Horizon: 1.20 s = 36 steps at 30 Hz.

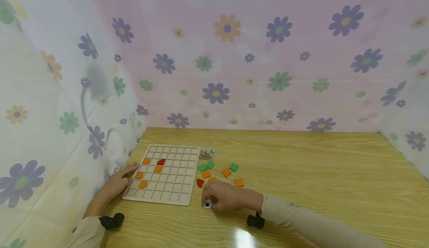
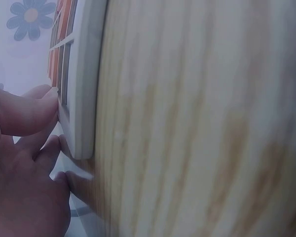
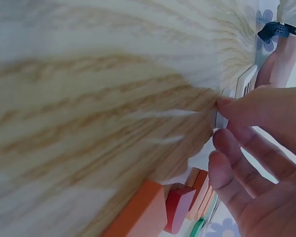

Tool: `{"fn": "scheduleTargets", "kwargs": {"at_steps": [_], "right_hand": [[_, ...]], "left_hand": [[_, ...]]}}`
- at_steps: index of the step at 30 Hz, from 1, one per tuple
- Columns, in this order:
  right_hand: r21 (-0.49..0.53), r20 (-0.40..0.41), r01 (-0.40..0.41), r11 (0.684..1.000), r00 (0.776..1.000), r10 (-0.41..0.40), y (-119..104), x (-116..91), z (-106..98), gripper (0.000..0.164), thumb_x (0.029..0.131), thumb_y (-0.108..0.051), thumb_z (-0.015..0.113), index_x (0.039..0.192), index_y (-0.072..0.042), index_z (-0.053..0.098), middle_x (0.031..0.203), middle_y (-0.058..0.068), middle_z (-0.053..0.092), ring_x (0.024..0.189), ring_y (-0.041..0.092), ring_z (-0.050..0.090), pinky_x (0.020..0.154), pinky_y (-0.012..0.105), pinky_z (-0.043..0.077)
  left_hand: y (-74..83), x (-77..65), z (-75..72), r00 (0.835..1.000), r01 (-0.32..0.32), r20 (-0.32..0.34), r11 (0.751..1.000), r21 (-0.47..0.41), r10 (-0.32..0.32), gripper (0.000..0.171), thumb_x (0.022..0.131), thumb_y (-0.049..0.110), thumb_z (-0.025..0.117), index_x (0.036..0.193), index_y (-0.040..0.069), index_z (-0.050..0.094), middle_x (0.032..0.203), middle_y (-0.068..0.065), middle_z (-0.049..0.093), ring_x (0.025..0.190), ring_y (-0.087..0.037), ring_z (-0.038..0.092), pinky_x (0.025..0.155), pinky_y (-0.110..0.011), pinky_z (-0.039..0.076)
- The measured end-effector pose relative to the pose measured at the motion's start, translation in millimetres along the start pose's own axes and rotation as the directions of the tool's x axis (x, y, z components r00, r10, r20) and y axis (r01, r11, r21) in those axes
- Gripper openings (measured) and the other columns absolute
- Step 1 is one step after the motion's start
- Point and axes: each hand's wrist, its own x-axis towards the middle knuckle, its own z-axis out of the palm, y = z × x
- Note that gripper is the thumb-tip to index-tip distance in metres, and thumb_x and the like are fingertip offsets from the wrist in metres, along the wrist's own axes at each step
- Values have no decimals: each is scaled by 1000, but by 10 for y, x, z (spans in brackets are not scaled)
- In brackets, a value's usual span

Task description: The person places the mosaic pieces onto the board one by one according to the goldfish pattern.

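My right hand [image 1: 221,195] pinches a small white disc with a black centre [image 1: 207,203], like a googly eye, just above the table. In the right wrist view the thumb and forefinger hold the disc [image 3: 221,117] by its edge. A wooden grid board [image 1: 171,189] lies to the left. My left hand [image 1: 117,181] rests at its left edge with fingers extended, the thumb touching the rim in the left wrist view. On the board are orange rounded pieces [image 1: 142,184], an orange square [image 1: 158,169] and a red rounded piece [image 1: 161,162].
Loose green squares [image 1: 233,167], orange squares [image 1: 226,172] and a red piece [image 1: 200,183] lie right of the board, some partly hidden by the right hand. A small pattern card [image 1: 207,153] sits by the board's upper right corner. Flowered cloth [image 1: 248,73] hangs behind the wooden table [image 1: 318,173].
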Motion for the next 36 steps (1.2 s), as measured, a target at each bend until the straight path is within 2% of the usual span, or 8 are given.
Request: {"fn": "scheduleTargets", "kwargs": {"at_steps": [5, 16, 25, 36], "right_hand": [[3, -5, 11, 1000, 1000, -11, 8, 22, 9, 20, 81, 2, 66, 95, -12, 73, 84, -6, 60, 64, 3, 48, 56, 8, 38], [-14, -16, -55, 998, 998, 55, -20, 77, 49, 15, 82, -5, 68, 94, -13, 71, 82, -9, 55, 64, -1, 46, 57, 10, 39], [58, -66, -80, 995, 994, 84, -23, 121, 37, 18, 84, -6, 65, 99, -13, 72, 81, -10, 54, 66, -2, 46, 57, 13, 42], [93, -142, -63, 994, 987, 76, -103, 360, -18, 17, 84, -6, 68, 100, -6, 71, 88, 0, 58, 68, -1, 49, 60, 11, 44]], "left_hand": [[11, 8, 6, 1000, 0, -4, 1000, 0, 0, 52, 95, 10, 50, 145, 2, 38, 152, -21, 24, 139, -45, 9, 105, -65, 10], [5, 10, 7, 1000, -12, -11, 999, 31, 12, 52, 95, 9, 51, 144, 2, 38, 151, -22, 25, 139, -46, 10, 105, -65, 10], [36, 7, -15, 1000, -17, -8, 999, 29, 18, 51, 95, 9, 50, 145, 2, 38, 151, -22, 25, 139, -46, 10, 105, -65, 11], [-34, 0, 3, 1000, -20, -1, 1000, 5, 20, 51, 95, 8, 49, 145, 3, 38, 152, -21, 23, 140, -45, 7, 105, -65, 9]]}}
